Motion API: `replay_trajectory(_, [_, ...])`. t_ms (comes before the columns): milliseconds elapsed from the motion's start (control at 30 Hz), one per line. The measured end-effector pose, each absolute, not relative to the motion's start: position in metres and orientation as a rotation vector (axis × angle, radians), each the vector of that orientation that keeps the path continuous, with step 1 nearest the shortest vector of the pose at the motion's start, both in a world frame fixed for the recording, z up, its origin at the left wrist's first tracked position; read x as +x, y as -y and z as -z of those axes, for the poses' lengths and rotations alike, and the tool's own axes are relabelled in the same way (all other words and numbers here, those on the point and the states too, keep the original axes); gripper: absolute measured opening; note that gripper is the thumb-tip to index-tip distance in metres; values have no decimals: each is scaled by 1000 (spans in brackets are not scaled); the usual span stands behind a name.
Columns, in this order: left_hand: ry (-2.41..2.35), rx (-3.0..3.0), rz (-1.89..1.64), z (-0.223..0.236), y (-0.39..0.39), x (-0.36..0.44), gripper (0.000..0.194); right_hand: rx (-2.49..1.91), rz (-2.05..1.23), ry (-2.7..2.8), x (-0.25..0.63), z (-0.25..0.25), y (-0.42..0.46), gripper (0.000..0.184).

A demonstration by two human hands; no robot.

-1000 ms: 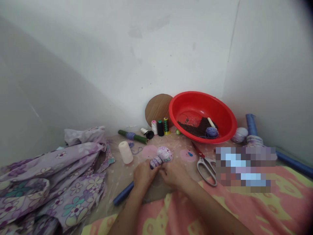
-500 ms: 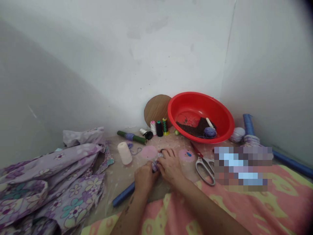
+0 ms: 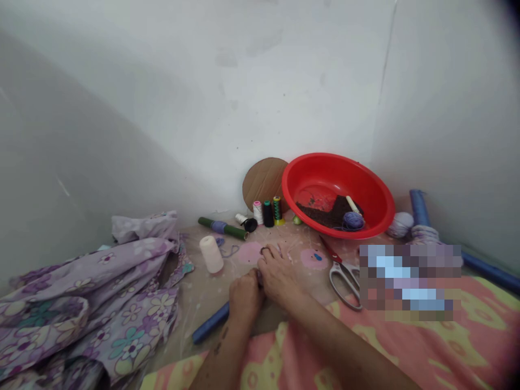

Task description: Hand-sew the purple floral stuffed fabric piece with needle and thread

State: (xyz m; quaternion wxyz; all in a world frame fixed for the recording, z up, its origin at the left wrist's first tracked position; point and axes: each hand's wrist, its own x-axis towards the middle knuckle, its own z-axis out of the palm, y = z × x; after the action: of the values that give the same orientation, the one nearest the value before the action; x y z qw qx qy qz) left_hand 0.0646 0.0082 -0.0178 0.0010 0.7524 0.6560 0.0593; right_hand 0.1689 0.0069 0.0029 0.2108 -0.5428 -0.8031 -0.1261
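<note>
My left hand (image 3: 246,295) is curled with its fingers together, and my right hand (image 3: 278,275) sits against it with its fingers (image 3: 270,254) slightly apart. Between them, a small purple-and-white bundle (image 3: 259,279) barely shows, so I cannot tell how tightly either hand clamps it. A pink-and-yellow blanket (image 3: 264,363) lies under my forearms, and a blue rod (image 3: 211,323) lies just beside my left hand. My hands are over a clear plastic sheet (image 3: 190,287) printed with pink spots. To the left are a cream thread cone (image 3: 211,254) and a heap of lilac floral cloth (image 3: 93,298). To the right are steel scissors (image 3: 343,280) with red blades, beside a pixelated patch (image 3: 410,281). Farther off, a green tube wound with purple thread (image 3: 222,228) lies near three upright spools (image 3: 267,214), whose labels I cannot read. Behind them, a cardboard disc (image 3: 264,183) leans beside a red plastic basin (image 3: 337,162) holding dark material (image 3: 320,215) and a purple yarn ball (image 3: 352,220). A pale yarn ball (image 3: 400,225) and a blue roll (image 3: 420,208) stand in the corner of the white plaster walls (image 3: 203,108).
</note>
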Motion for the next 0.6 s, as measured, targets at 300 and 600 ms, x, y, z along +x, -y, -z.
replay_trajectory(300, [-2026,2372,-193,19,-8,64,28,-1435,150,2029,158,-5,-24,13])
replay_trajectory(600, [-2026,2392,-244,23,-9,62,44,-777,-800,927,196,-57,-38,19])
